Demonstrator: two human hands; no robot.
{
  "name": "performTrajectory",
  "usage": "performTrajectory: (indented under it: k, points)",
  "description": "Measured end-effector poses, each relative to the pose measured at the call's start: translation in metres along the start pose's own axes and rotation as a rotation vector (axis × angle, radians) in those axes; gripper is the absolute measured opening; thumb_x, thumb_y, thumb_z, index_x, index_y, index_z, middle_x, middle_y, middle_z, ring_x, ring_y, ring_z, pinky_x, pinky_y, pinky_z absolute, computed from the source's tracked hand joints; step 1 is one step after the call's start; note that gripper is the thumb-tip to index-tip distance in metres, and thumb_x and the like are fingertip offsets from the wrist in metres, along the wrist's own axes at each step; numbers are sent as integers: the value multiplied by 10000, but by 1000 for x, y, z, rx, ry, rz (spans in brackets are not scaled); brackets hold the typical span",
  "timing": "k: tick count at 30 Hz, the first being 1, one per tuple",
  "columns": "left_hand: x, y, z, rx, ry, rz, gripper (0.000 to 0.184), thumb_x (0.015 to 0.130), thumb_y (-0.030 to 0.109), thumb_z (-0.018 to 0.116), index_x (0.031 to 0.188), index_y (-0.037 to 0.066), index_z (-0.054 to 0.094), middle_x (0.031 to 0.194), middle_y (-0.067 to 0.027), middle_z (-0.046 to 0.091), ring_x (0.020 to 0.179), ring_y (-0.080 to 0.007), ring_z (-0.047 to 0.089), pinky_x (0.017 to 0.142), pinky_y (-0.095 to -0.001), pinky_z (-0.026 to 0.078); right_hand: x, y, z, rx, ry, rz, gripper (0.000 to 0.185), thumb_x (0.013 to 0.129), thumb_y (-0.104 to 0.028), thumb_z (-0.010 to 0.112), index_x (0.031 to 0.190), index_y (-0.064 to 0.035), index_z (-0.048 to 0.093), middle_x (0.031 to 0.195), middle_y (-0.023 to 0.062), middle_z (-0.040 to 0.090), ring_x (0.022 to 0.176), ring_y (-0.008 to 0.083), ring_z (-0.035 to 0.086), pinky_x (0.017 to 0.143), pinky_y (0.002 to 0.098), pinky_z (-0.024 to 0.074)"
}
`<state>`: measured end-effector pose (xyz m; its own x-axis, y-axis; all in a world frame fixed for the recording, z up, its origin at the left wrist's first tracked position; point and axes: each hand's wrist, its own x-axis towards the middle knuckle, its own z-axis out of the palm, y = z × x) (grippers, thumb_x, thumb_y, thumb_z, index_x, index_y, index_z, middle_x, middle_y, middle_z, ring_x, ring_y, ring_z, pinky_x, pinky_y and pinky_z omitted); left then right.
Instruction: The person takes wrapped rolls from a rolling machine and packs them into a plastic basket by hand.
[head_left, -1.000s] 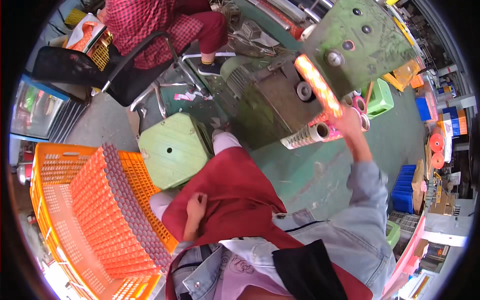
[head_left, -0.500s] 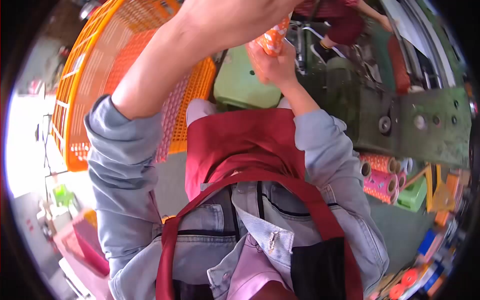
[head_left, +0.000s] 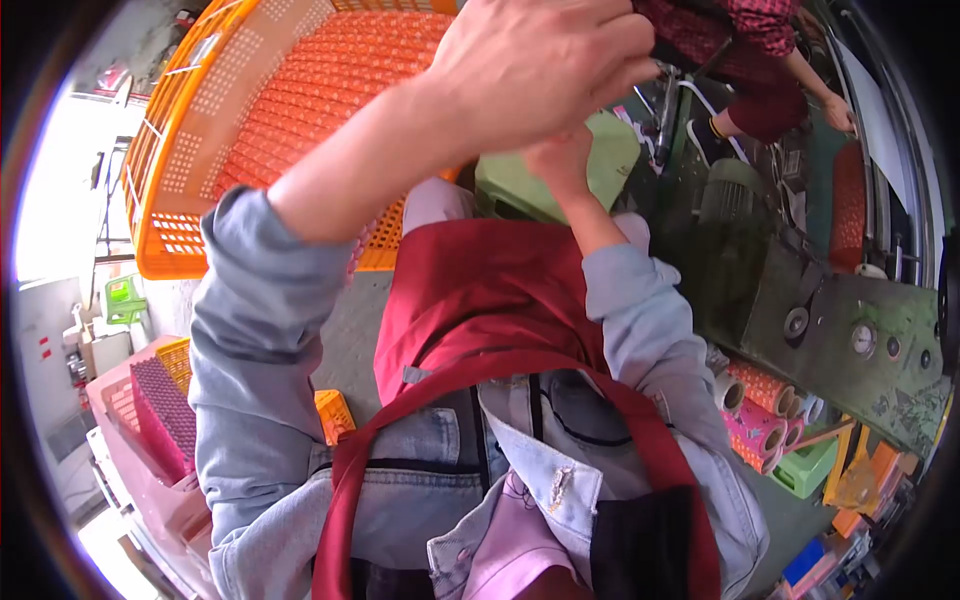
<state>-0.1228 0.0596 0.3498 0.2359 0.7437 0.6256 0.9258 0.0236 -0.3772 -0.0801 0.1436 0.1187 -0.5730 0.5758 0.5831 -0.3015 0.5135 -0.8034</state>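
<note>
My left hand (head_left: 545, 65) is raised across the top of the view, its fingers bent and pressed together. Whatever they might hold is hidden. Just below and behind it is my right hand (head_left: 562, 158), which looks closed but is partly covered by the left. No held thing shows between them. Left of my hands stands a large orange plastic crate (head_left: 170, 232), holding rows of orange-red patterned rolls (head_left: 330, 85). Beneath the hands is a light green plastic stool (head_left: 610, 165).
Another person (head_left: 765, 95) works at the top right beside a machine with a green metal panel (head_left: 870, 345). Patterned rolls (head_left: 755, 430) and a green crate (head_left: 803, 468) lie at lower right. A pink bin (head_left: 115, 420) stands at left, near a small orange basket (head_left: 333, 415).
The orange patterned piece in my right hand is no longer visible. My left hand has come lower into view, covering part of the right. The view has shifted, showing more of the crate's rolls.
</note>
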Motion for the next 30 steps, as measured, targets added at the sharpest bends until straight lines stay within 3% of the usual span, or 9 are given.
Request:
performTrajectory:
  k: [4, 13, 17, 20, 21, 24, 25, 28, 30]
  points:
    - [0, 3, -20, -186, -363, -223, 159, 863, 221, 602, 821, 85, 531, 720, -70, 483, 760, -250, 552, 1085, -505, 273, -14, 10, 6, 249, -36, 200, 106, 770, -66, 667, 820, -29, 580, 728, 38, 607, 675, 96, 555, 615, 278, 463]
    - [-34, -20, -55, -334, -196, -454, 189, 858, 242, 620, 867, 78, 527, 882, -76, 547, 865, -270, 568, 1095, -503, 257, 0, -15, 6, 69, -98, 152, 147, 732, -85, 672, 815, -5, 580, 712, 120, 609, 631, 235, 591, 611, 320, 475]
    - [-46, -33, -70, 332, -191, -273, 224, 856, 270, 619, 959, 85, 548, 962, -52, 557, 949, -260, 549, 1082, -485, 273, 12, -47, -7, -86, -381, 240, 154, 770, -96, 691, 888, -21, 626, 735, 24, 623, 686, 90, 553, 647, 285, 479]
    - [-77, -52, -34, 589, 10, 476, 384, 817, 363, 649, 1092, 113, 550, 1083, -42, 562, 1075, -237, 513, 1049, -444, 309, 14, -60, -14, -15, -507, 337, 182, 773, -146, 684, 902, -30, 631, 750, 36, 629, 710, 107, 586, 676, 295, 487]
    - [-80, -51, -36, 589, 3, 467, 384, 817, 363, 649, 1092, 113, 550, 1083, -42, 562, 1075, -237, 513, 1049, -444, 309, 15, -66, -15, -14, -519, 339, 182, 773, -146, 684, 902, -30, 631, 750, 36, 629, 710, 107, 586, 676, 295, 487]
    - [-85, -42, -41, 441, -683, 272, 481, 754, 425, 704, 1098, 109, 591, 1075, -56, 611, 1040, -240, 566, 925, -413, 421, 9, -83, -13, 21, -664, 380, 244, 713, -170, 672, 878, -2, 612, 800, 128, 665, 769, 346, 637, 689, 383, 503]
    - [-82, -40, -45, 438, -697, 266, 481, 754, 425, 704, 1098, 109, 591, 1075, -56, 611, 1040, -240, 566, 925, -413, 421, 7, -86, -11, 30, -674, 386, 244, 713, -170, 672, 878, -2, 612, 800, 128, 665, 769, 346, 637, 689, 383, 503]
    - [-49, -28, -69, 12, -1486, -522, 466, 813, 267, 714, 1138, -15, 535, 1192, -145, 547, 1156, -271, 515, 920, -373, 446, 3, -91, -5, -489, -389, -205, 231, 709, -128, 648, 912, -19, 631, 850, 115, 673, 778, 324, 634, 704, 356, 493]
    - [-70, -34, -68, -22, -1508, -573, 485, 773, 296, 734, 1107, -7, 554, 1178, -138, 552, 1146, -269, 517, 904, -379, 455, 0, -91, 0, -503, -412, -235, 232, 705, -124, 653, 914, -26, 630, 858, 109, 668, 777, 322, 631, 708, 358, 493]
